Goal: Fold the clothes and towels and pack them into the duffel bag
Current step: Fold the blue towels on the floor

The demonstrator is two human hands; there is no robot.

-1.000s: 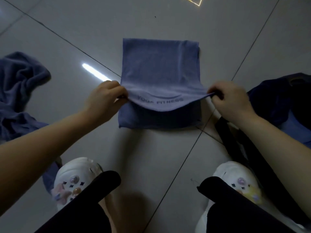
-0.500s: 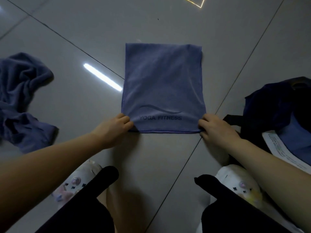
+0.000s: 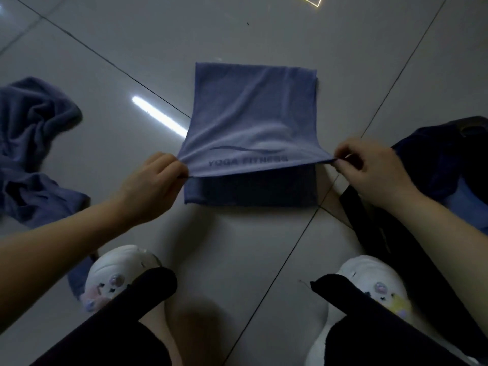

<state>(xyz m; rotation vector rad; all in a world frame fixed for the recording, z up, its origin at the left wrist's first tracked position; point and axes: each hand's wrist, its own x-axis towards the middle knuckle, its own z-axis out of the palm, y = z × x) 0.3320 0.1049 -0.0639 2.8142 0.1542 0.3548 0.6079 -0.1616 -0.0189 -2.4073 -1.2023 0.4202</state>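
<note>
- The pale grey glossy tiled floor [image 3: 264, 40] carries everything; it looks smooth, so I judge that cloth can slide on it when it is pulled.
- The dark navy soft duffel bag [image 3: 438, 154] lies at about 3 o'clock, with a black strap [image 3: 369, 233] running from it toward 5 o'clock. It is open, with light blue fabric showing inside.
- A crumpled heap of blue-grey cloth [image 3: 34, 143] waits at 9 o'clock, not yet folded, well apart from the middle.
- The blue-grey rectangular microfibre towel with the print "YOGA FITNESS" [image 3: 253, 114] lies at the centre, toward 12 o'clock from the feet. Its far part rests flat on the floor, while its near top layer is lifted above a lower layer. It looks light, thin and very limp: it sags between the two held corners. I judge that the corners are the best places to hold, because the middle would collapse.
- The left hand [image 3: 153, 186] pinches the near left corner of the top layer.
- The right hand [image 3: 369, 170] pinches the near right corner between thumb and fingertips.
</note>
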